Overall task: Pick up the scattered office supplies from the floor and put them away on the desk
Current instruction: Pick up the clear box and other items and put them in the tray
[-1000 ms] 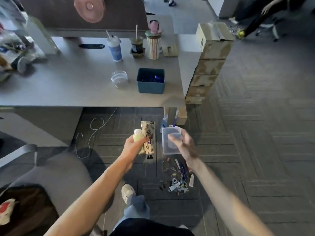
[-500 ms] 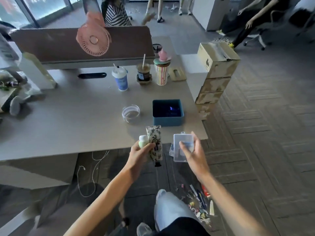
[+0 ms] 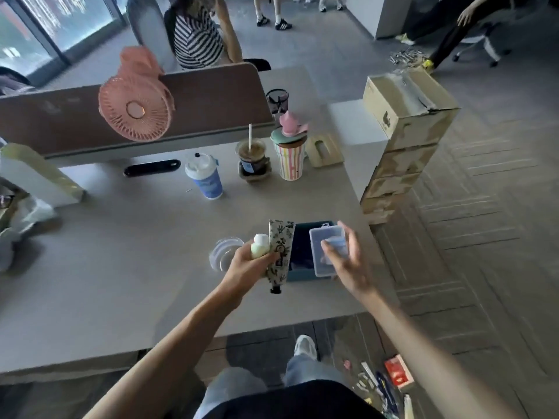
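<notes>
The left hand [image 3: 248, 265] is clenched round 2 things at once: a small pale green bottle [image 3: 260, 247] and a patterned tube [image 3: 280, 250] that hangs cap-down below the fist. At its 3 o'clock the right hand [image 3: 352, 269] grasps a clear plastic box [image 3: 327, 250], fingers wrapped round the far side, thumb across the lid. Both hands hover above the near right corner of the desk [image 3: 136, 267], over a blue bin [image 3: 299, 276] that sits just inside the right edge. A clear round dish [image 3: 220, 256] lies on the desk at 9 o'clock from the left hand, partly behind it.

Leftward from there the desktop runs broad and bare towards the front edge. At 12 o'clock, further back, stand 3 cups in a row: a blue paper cup [image 3: 204, 177], an iced coffee [image 3: 252, 158] with a straw, and a striped cup [image 3: 290, 160]. Behind them a divider panel [image 3: 211, 98] carries a pink fan [image 3: 136, 111]. At 1 o'clock a stack of cardboard boxes [image 3: 406, 122] stands off the desk's right edge. At 5 o'clock, down on the floor by the person's leg, the scattered supplies [image 3: 381, 387] lie in a heap beside a red packet [image 3: 397, 373].
</notes>
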Demonstrator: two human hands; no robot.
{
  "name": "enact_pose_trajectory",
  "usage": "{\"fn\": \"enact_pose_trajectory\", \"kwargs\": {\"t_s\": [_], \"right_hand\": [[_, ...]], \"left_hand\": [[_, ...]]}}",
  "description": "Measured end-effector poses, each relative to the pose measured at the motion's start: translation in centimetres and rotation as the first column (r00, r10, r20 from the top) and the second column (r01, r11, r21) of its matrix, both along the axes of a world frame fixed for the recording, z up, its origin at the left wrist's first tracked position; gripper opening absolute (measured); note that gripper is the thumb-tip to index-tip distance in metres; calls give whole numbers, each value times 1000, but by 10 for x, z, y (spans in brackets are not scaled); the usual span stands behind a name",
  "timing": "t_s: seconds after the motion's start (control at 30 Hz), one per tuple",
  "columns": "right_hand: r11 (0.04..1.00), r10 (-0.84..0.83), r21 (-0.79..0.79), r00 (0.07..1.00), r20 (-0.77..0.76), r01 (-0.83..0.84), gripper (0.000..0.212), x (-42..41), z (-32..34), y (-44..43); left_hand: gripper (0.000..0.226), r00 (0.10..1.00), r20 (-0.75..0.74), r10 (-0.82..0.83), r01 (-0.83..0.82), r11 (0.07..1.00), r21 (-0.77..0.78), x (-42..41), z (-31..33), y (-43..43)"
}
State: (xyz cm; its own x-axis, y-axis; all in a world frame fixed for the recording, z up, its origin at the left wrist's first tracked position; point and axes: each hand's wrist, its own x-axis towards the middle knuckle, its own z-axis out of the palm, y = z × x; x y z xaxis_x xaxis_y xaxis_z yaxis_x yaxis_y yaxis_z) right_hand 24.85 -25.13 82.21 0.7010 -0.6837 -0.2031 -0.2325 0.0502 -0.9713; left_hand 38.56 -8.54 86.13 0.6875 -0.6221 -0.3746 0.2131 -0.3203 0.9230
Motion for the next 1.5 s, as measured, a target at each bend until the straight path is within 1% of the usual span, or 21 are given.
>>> {"fn": "enact_pose_trajectory", "kwargs": {"t_s": [0.07,0.17,0.23,0.3,0.33,0.37,0.4,0.47,0.5,0.57,0.6,0.63,0.7,0.8,0.93,1.17,1.23,1.3,1.4,1.43,1.5], "right_hand": [[999,-19,29,999,-30,20,67,6,-2,-11],[999,-40,-5,998,-49,40,62,17,-2,-25],[999,-48,-23,996,-73,46,61,19,-2,-31],[997,-68,-31,994,-90,65,61,19,-2,-37],[996,-84,-34,992,-95,81,60,18,0,-41],[994,-103,-34,990,-100,100,60,18,1,-45],[993,-119,-36,987,-106,116,61,17,2,-48],[990,-135,-62,983,-121,129,64,15,3,-54],[989,-138,-78,982,-130,128,63,15,3,-55],[988,-134,-92,981,-141,121,59,15,4,-61],[989,-129,-87,981,-144,117,57,15,3,-63],[990,-125,-82,981,-148,114,56,14,4,-65],[991,-114,-92,981,-155,101,55,14,4,-68],[992,-94,-99,982,-163,79,54,15,0,-73],[993,-61,-106,986,-156,45,59,16,-6,-76],[996,-72,-70,988,-136,63,56,10,-1,-84],[994,-93,-77,987,-135,83,58,9,-1,-87],[993,-105,-67,985,-135,96,60,7,-1,-88],[995,-85,-68,986,-145,76,57,6,-1,-88],[995,-78,-68,986,-149,69,56,6,-1,-88],[996,-73,-61,985,-154,64,56,6,-1,-89]], "left_hand": [[6,999,39,-11,10,1000,25,12,1,-14],[10,997,60,-44,43,999,23,32,0,-37],[10,990,95,-106,102,994,50,43,-4,-47],[12,953,230,-199,166,974,155,55,-10,-60],[15,918,309,-249,187,958,215,59,-14,-67],[18,870,389,-302,201,939,281,62,-16,-73],[22,802,470,-369,216,913,347,63,-21,-79],[31,605,585,-541,271,830,487,61,-34,-89],[34,513,588,-626,295,771,565,59,-40,-93],[37,376,552,-745,305,661,685,56,-50,-100],[36,332,538,-774,303,628,717,54,-53,-103],[35,303,543,-783,298,619,727,52,-56,-105],[31,290,576,-764,310,645,699,53,-62,-108],[29,300,652,-696,397,713,578,58,-66,-109],[32,274,713,-646,467,737,488,60,-66,-112],[36,237,725,-647,450,734,509,65,-47,-121],[36,245,725,-644,458,736,499,64,-48,-125],[35,259,679,-687,471,703,532,61,-54,-130],[33,272,574,-772,451,629,633,54,-71,-133],[32,268,573,-775,430,628,648,53,-76,-132],[31,249,649,-719,412,685,601,52,-83,-129]]}}
